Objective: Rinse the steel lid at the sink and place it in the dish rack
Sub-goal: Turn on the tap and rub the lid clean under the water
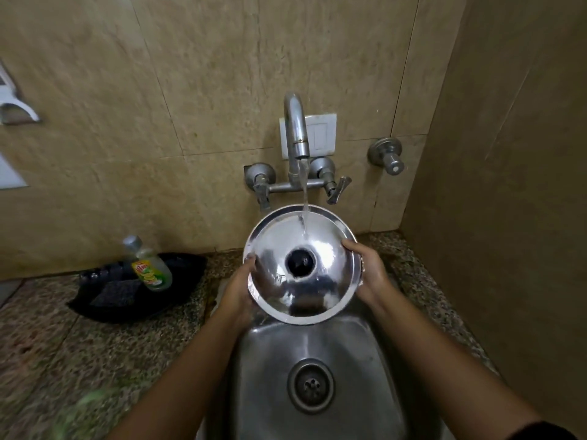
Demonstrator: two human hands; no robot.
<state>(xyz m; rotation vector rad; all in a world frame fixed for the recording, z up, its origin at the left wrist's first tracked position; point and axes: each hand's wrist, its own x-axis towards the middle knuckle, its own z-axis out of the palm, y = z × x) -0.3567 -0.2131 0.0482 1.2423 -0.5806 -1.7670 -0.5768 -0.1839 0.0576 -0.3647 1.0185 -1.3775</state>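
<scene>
A round steel lid (279, 242) with a black knob (300, 262) at its centre is held above the steel sink (359, 369), top side facing me. My left hand (239, 289) grips its left rim and my right hand (370, 274) grips its right rim. Water runs from the curved tap (295, 128) onto the lid's upper part near the far rim. No dish rack shows in this view.
A black tray (178, 287) on the granite counter (63, 344) at the left holds a dish soap bottle (149, 265) and a dark scrub pad (114, 293). Tiled walls close in at the back and right. A second valve (387, 155) sticks out right of the tap.
</scene>
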